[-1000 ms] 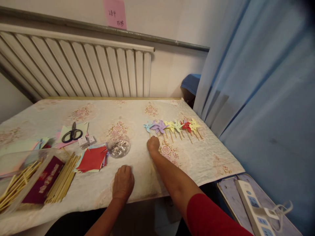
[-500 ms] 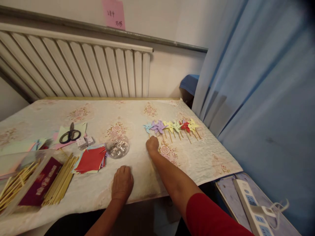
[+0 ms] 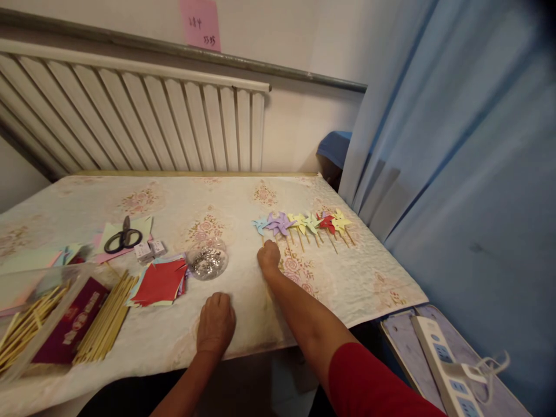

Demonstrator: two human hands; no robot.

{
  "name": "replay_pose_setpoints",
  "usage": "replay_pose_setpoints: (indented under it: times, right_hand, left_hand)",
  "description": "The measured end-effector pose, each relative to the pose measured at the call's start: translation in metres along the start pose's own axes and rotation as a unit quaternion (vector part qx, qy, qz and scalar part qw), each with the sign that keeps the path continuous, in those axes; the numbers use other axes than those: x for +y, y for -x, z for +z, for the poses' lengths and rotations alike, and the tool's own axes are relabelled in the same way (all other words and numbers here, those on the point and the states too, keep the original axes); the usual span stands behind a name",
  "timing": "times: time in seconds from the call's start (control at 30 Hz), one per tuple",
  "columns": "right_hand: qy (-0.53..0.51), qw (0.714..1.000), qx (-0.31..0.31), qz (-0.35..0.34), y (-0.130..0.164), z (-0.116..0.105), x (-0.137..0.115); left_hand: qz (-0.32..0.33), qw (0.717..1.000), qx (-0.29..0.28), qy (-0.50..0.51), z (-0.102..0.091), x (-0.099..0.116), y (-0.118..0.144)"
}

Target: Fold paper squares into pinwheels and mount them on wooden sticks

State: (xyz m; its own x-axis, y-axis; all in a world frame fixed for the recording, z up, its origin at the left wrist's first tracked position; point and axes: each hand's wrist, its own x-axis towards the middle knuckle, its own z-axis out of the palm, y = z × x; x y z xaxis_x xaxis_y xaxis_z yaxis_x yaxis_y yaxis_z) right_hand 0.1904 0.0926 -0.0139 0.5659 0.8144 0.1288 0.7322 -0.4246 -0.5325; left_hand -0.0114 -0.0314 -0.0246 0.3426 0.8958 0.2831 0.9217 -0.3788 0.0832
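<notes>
Monitoring remotely, I record almost no change over the last second: the view has shifted slightly, nothing else. Right of the dish of pins [image 3: 208, 262], the light blue pinwheel [image 3: 260, 225] lies at the left end of the row of pinwheels [image 3: 299, 222]. The right hand [image 3: 269, 256] remains curled at its stick — grip cannot be told. The left hand [image 3: 216, 324] rests nearer me than the dish — fingers folded, palm hidden, contents undetermined. Finding: the row's arrangement stands unaltered.

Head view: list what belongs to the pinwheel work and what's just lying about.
Likely belongs:
- pinwheels
- wooden sticks
- paper squares
- small shiny pieces
- scissors

Probably just lying about:
- power strip
- pink note on the wall
</notes>
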Motion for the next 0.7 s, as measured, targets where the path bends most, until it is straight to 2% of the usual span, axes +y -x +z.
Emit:
replay_pose_setpoints:
  times: [0.2,0.4,0.7]
  right_hand:
    - [-0.008,1.000,0.013,-0.009,0.0012,0.0022,0.0018]
    - [-0.007,1.000,0.001,-0.009,0.0009,0.0021,0.0019]
    - [-0.008,1.000,0.003,-0.027,0.0041,0.0009,0.0033]
  left_hand:
    - [-0.001,1.000,-0.006,0.002,-0.0018,0.0005,-0.0003]
    - [-0.006,1.000,-0.010,-0.003,-0.0050,0.0023,-0.0004]
    - [-0.009,1.000,-0.007,-0.004,-0.0006,0.0004,0.0000]
